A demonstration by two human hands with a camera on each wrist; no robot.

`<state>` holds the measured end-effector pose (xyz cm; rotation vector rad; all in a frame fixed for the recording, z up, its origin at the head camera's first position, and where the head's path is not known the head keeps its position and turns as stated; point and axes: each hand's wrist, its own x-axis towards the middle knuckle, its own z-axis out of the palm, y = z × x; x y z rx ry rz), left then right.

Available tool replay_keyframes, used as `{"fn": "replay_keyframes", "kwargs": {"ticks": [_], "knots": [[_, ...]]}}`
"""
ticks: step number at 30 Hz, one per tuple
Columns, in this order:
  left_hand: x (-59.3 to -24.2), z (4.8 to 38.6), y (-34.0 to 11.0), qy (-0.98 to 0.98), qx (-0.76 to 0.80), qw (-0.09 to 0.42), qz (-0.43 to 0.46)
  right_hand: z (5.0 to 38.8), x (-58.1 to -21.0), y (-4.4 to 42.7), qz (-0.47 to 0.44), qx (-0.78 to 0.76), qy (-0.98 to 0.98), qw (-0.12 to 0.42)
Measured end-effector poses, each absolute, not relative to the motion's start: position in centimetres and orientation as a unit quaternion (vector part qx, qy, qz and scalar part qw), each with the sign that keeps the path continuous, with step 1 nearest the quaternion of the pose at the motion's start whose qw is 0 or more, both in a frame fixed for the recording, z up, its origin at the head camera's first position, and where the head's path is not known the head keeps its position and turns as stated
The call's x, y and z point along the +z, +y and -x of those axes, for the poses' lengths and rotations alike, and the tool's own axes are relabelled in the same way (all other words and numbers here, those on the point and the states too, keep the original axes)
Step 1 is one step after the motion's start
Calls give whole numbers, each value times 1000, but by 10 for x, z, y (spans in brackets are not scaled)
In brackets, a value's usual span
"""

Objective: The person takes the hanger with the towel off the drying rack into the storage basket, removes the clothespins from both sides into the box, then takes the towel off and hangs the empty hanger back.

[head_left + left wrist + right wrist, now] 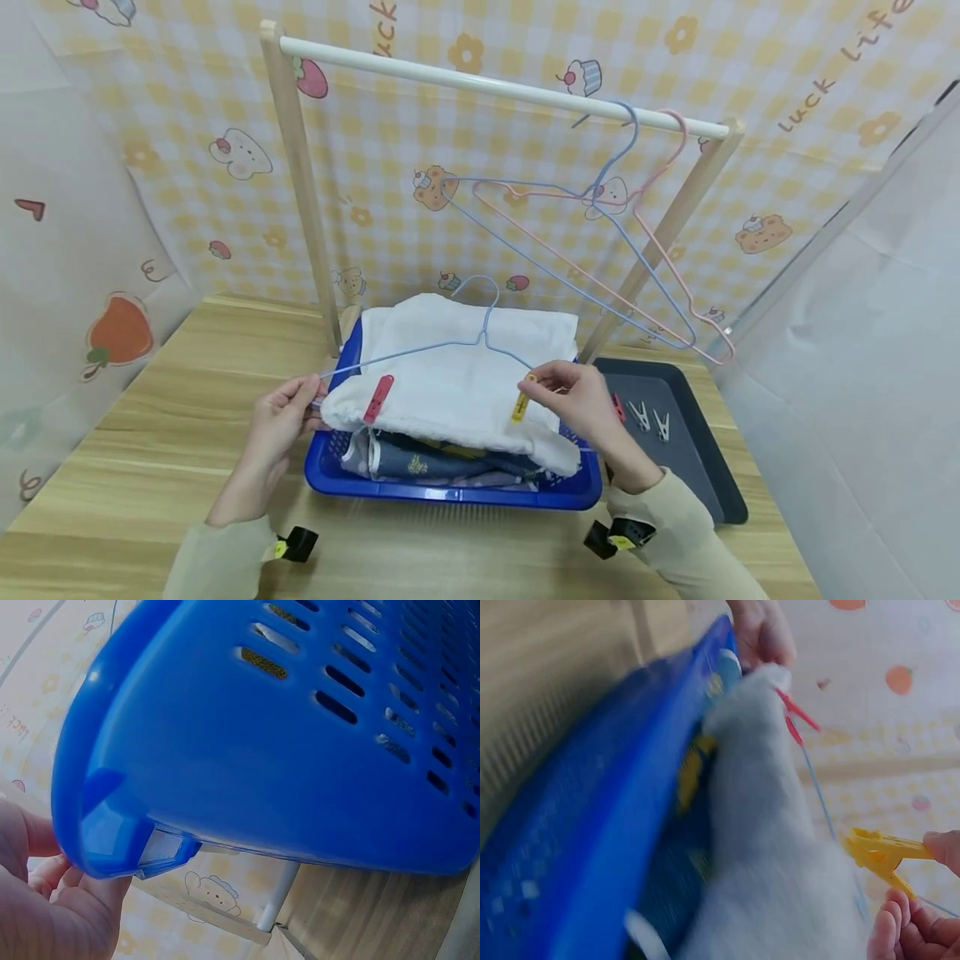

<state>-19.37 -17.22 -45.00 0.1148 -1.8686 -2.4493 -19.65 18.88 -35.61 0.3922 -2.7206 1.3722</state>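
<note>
A white towel [450,392] lies over a blue hanger [405,355] above the blue basket [450,493]. My left hand [277,421] pinches the hanger's left end beside the towel's edge; in the left wrist view the basket rim hides part of that hand [67,900]. A red clothespin [378,398] sits on the towel's left part. Between thumb and fingers, my right hand [581,404] pinches a yellow clothespin [881,851] at the towel's right part. Whether its jaws grip the cloth cannot be told. Dark patterned cloth [442,465] lies in the basket under the towel.
Behind the basket stands a wooden rack with a white rail [450,77]. A blue hanger [630,242] and a pink hanger [675,258] hang at its right. A dark tray [697,450] to the right holds a red clothespin [618,407] and two white clothespins [640,415].
</note>
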Motion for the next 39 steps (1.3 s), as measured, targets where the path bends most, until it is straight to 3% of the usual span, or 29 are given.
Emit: {"fn": "replay_keyframes", "kwargs": {"ticks": [9,21,27,33,39], "knots": [[-481,207,-185,-616,-787,19,-44,182,-339,245,-60,428,-899,67],[-427,187,-164,-612,-786,17,-90,176,-347,285,-22,347,-933,90],[-430,188,-164,-610,-788,24,-80,187,-366,310,-10,266,-964,23],[-429,187,-163,-610,-788,25,-79,206,-398,338,60,204,-975,-61],[-430,188,-163,-610,-788,20,-82,218,-433,359,102,177,-975,-83]]}}
